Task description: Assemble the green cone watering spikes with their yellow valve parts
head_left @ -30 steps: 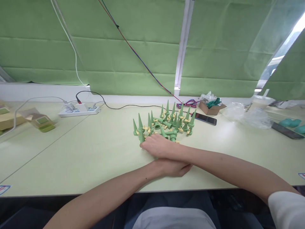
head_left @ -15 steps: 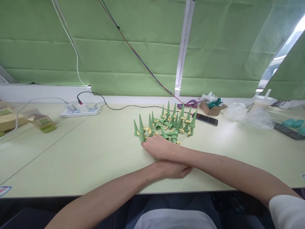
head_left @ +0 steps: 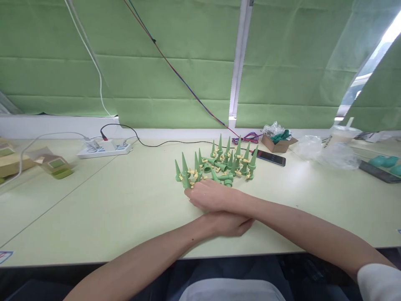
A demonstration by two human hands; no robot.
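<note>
My forearms are crossed on the table, the right one over the left. My right hand (head_left: 206, 195) rests at the near left edge of a group of green watering spikes (head_left: 251, 165) with small yellow valves. Its fingers point left and down, mostly hidden, right by the base of one upright spike (head_left: 186, 179); I cannot tell whether they grip it. Under my right wrist lies my left hand (head_left: 233, 225), pointing right with its fingers curled. What is inside it, if anything, is hidden. Many spikes stand point up; several lie on their sides in the middle (head_left: 222, 166).
A phone (head_left: 269, 157) and a small cardboard box (head_left: 278, 144) lie behind the spikes to the right. Farther right are clear plastic bags (head_left: 340, 155), a drink cup (head_left: 343, 133) and a dark phone (head_left: 379, 171). A power strip (head_left: 105, 150) and opened cartons (head_left: 52, 162) are at the left.
The view has tilted slightly, so the table sits a little lower in the picture. My hands and the spikes stay in nearly the same places.
</note>
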